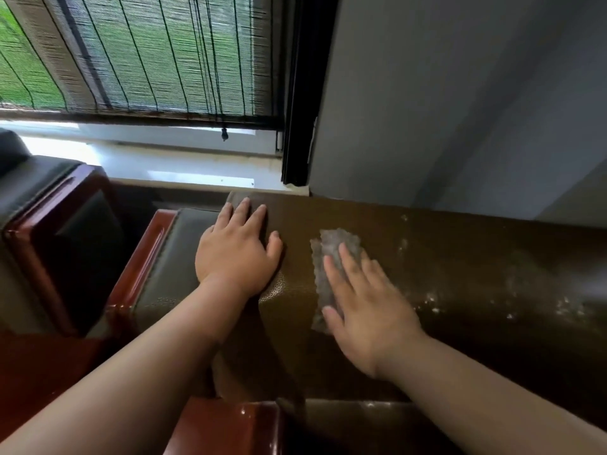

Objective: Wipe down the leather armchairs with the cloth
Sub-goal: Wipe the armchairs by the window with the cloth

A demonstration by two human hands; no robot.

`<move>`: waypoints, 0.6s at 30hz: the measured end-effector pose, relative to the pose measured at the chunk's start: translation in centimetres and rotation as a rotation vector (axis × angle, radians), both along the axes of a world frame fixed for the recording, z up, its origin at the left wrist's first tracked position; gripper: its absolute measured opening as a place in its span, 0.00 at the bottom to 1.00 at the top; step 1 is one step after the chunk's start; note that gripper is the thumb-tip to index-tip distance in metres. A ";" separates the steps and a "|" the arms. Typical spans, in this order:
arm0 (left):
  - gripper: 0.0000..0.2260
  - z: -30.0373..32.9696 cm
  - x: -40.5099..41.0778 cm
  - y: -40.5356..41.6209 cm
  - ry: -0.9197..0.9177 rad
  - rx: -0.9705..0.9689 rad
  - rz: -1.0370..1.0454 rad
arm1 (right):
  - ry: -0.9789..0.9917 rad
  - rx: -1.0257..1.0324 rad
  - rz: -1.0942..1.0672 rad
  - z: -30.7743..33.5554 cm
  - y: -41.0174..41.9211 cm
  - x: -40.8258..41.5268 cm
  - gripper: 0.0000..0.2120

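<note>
The top of a brown leather armchair back (460,257) runs across the middle of the head view, with white flecks on its right part. A small grey cloth (331,247) lies flat on it. My right hand (364,300) presses on the cloth with straight fingers; most of the cloth is under the palm. My left hand (238,244) rests flat on the left corner of the chair back, fingers spread and straight, holding nothing.
A second dark leather armchair (42,192) with glossy red-brown wooden trim (138,267) stands at the left. Behind the chairs are a white window sill (164,159), a woven blind (147,54) and a grey wall (460,93).
</note>
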State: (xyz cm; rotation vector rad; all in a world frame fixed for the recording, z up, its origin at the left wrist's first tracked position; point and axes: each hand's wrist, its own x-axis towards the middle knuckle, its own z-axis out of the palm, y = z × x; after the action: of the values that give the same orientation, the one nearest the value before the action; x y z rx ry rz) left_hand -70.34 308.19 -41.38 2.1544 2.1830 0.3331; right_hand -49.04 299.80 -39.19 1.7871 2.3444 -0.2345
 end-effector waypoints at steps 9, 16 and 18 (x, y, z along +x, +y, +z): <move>0.31 -0.1 -0.1 -0.2 -0.007 0.010 -0.005 | 0.054 0.011 -0.320 0.3 8.3 5.5 0.30; 0.31 0.6 -0.2 -0.8 0.036 -0.071 -0.029 | 0.047 0.065 -0.012 0.0 -1.4 3.1 0.30; 0.30 1.5 0.6 -0.8 0.019 -0.141 -0.013 | 0.056 0.103 -0.171 0.3 1.2 7.4 0.29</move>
State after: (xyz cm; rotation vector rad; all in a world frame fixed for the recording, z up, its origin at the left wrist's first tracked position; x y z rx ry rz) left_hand -69.70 307.37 -39.83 2.1036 2.1315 0.1542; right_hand -41.68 300.95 -38.84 2.0584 2.2801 -0.1928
